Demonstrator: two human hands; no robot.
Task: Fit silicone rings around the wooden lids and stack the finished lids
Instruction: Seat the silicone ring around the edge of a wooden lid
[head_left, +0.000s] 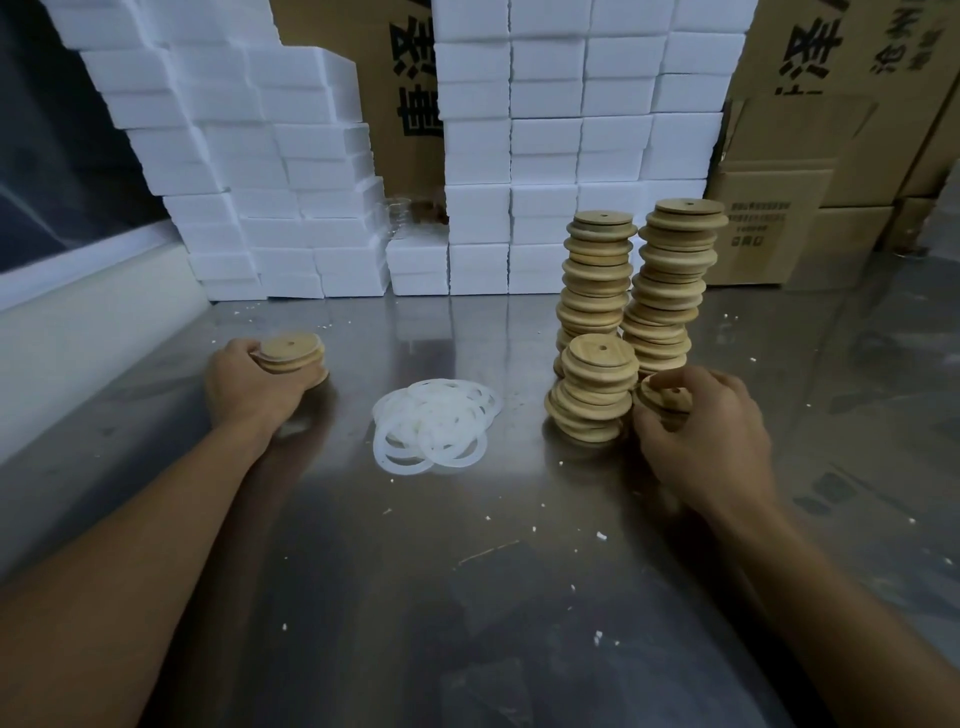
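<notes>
Steel worktop (467, 597) carried everything. Left hand (244, 387) was curled round a short stack of lids (292, 357) near the left edge, fingers wrapped on its side; top lid there showed a pale ring at its rim. Right hand (701, 441) pinched a single wooden lid (667, 397) between thumb and fingertips, low, just beside the base of the lid stacks toward the right edge; whether it touched the worktop couldn't be told. Loose pile of white silicone rings (434, 426) lay flat mid-worktop, between the two hands, apart from both. Two tall stacks of lids (597, 270) (675, 275) stood side by side toward the back, both leaning slightly; a shorter stack (595, 395) stood in front, touching or nearly touching them. White foam blocks (311, 156) were piled along the back edge, cardboard boxes (779, 218) at the back right corner. White foam crumbs (601, 535) were scattered over the steel.
</notes>
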